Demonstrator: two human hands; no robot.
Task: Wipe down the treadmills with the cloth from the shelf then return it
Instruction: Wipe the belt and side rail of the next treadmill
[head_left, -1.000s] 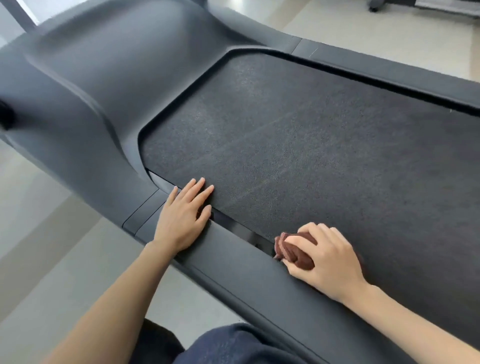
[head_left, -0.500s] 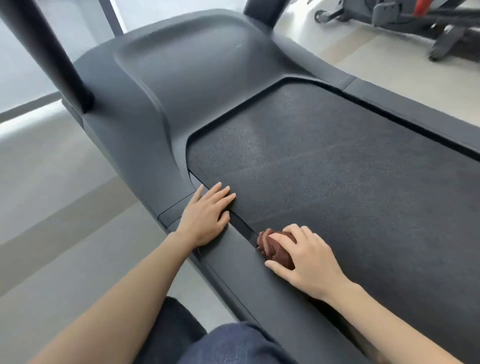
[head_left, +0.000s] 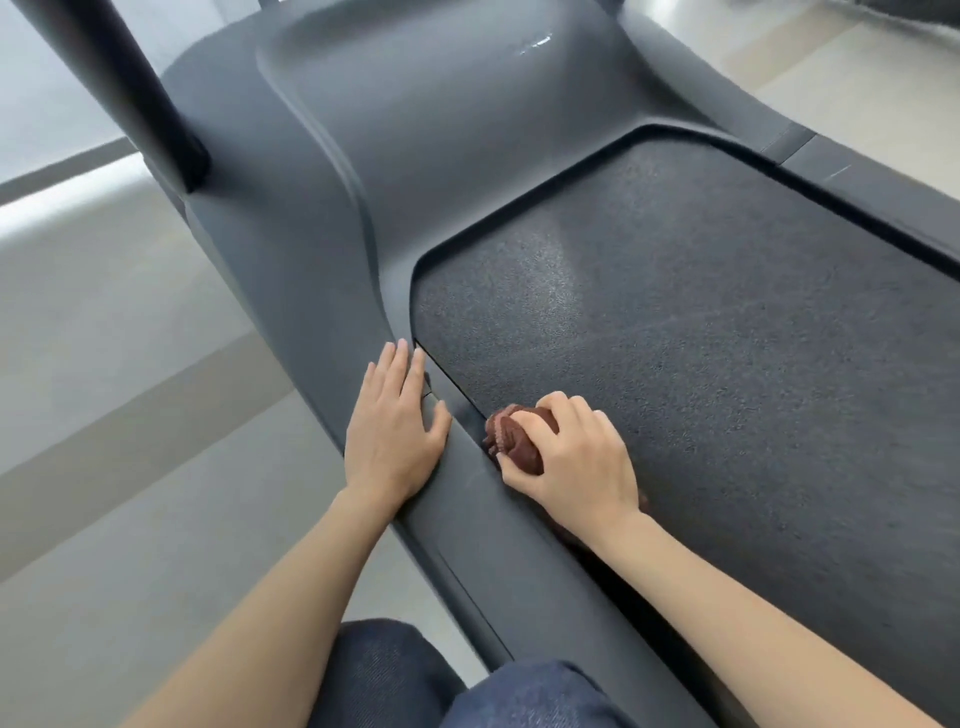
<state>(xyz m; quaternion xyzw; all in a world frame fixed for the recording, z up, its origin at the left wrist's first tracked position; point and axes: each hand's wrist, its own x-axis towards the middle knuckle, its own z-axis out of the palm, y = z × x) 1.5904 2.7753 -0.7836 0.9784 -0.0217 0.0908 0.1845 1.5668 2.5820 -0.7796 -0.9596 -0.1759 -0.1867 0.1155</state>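
Right grip (head_left: 576, 462): clenched round the cloth (head_left: 517, 441), fingers curled over its top, thumb along the near side, knuckles up.
Cloth: dark red-brown, bunched into a wad; lies at the left edge of the belt (head_left: 701, 364), against the rail (head_left: 498, 545); front end pokes out past the fingers, the rest hidden under the hand.
Left grip (head_left: 392, 441): released, palm down, fingers straight and close together; rests flat on the rail, just beside the cloth but apart from it; fingertips at the seam where rail meets cover (head_left: 441, 156).
Belt: dark grey, grainy, faint scuff lines; pale sheen near its front end.
Rail: smooth grey, runs along the belt's left side down to the bottom edge of view.
Cover: grey moulded hood ahead of the belt; small glint on top.
Post (head_left: 130, 88): black, slanted, set into the cover's left side, upper left.
Floor (head_left: 130, 415): pale tiles with a tan band, left of the rail.
Knees (head_left: 415, 675): blue denim, bottom edge, close to the rail.
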